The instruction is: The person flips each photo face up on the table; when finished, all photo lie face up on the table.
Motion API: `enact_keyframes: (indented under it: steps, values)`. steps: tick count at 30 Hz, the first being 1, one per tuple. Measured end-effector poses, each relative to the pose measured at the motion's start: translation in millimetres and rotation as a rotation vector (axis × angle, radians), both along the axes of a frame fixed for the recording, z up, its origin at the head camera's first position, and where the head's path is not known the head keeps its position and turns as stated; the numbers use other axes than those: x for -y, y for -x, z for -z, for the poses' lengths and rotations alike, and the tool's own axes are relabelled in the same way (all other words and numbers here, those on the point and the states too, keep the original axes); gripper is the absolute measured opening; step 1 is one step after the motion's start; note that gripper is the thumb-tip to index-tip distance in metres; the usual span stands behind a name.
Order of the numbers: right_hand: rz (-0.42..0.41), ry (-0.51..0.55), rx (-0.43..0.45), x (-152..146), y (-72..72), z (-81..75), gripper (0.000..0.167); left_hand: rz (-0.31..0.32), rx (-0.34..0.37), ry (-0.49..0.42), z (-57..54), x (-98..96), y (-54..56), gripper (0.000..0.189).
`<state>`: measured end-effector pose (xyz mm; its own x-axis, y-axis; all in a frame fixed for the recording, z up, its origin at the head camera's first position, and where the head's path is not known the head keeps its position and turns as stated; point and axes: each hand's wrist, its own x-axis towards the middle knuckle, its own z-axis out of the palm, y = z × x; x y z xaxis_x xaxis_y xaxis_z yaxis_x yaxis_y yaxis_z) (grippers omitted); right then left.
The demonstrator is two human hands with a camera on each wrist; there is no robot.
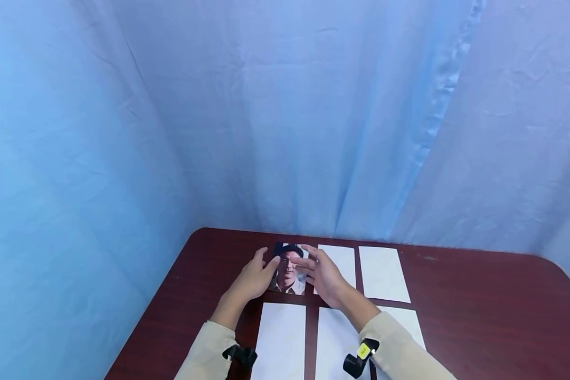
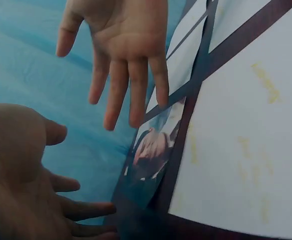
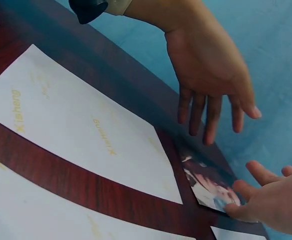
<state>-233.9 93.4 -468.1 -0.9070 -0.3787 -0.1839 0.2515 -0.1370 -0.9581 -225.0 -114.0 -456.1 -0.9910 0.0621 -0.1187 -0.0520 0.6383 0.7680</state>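
Observation:
A photo print (image 1: 287,282) of a person in a dark cap lies face up at the left end of the back row on the table. My left hand (image 1: 253,277) is at its left side, fingers spread and the thumb overlapping the picture in the head view. From the right, my right hand (image 1: 326,277) reaches over the print's right edge with its fingers extended. In the left wrist view both palms face the camera over the photo (image 2: 153,150), with nothing gripped. The right wrist view likewise shows loose, spread fingers on either side of the print (image 3: 211,187).
White sheets lie in two rows: a back sheet (image 1: 344,258) partly behind my right hand, another (image 1: 383,274) beside it, and several in front (image 1: 280,338). Faint yellow lettering marks their backs. The dark red table (image 1: 480,311) meets blue curtains (image 1: 290,132) behind and at left.

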Motion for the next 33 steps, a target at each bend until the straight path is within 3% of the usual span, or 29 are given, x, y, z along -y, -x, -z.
enact_keyframes:
  steps: [3, 5, 8, 10, 13, 15, 19, 25, 33]
  values:
    - [0.036, 0.033, -0.003, -12.9, 3.4, -6.8, 0.067, 0.040, -0.008, -0.017, -6.6, -1.9, 4.0, 0.070]
    - [0.061, 0.049, -0.008, -24.4, 6.0, -11.8, 0.065, 0.069, -0.021, -0.086, -9.4, -7.5, 7.5, 0.069]
    - [0.092, 0.059, -0.001, -42.6, 8.8, -18.7, 0.066, 0.106, -0.020, -0.259, -9.1, -19.0, 13.5, 0.066]
    - [0.107, 0.046, 0.015, -54.6, 10.2, -21.6, 0.066, 0.119, 0.025, -0.405, -6.2, -26.9, 17.7, 0.066]
    - [0.119, 0.007, 0.047, -71.0, 11.1, -25.0, 0.068, 0.109, 0.107, -0.597, -1.8, -36.3, 24.2, 0.066]
    - [0.124, -0.023, 0.067, -79.9, 11.8, -27.3, 0.069, 0.077, 0.155, -0.671, -1.2, -41.3, 27.2, 0.067]
    - [0.121, -0.072, 0.085, -92.1, 11.6, -31.8, 0.072, 0.044, 0.203, -0.699, -3.5, -47.8, 27.8, 0.070]
    - [0.099, -0.097, 0.108, -102.8, 7.0, -33.8, 0.076, 0.063, 0.263, -0.717, -3.8, -56.6, 23.1, 0.075]
    - [0.080, -0.118, 0.132, -107.4, -0.4, -35.1, 0.077, 0.061, 0.245, -0.715, -6.3, -69.3, 20.1, 0.068]
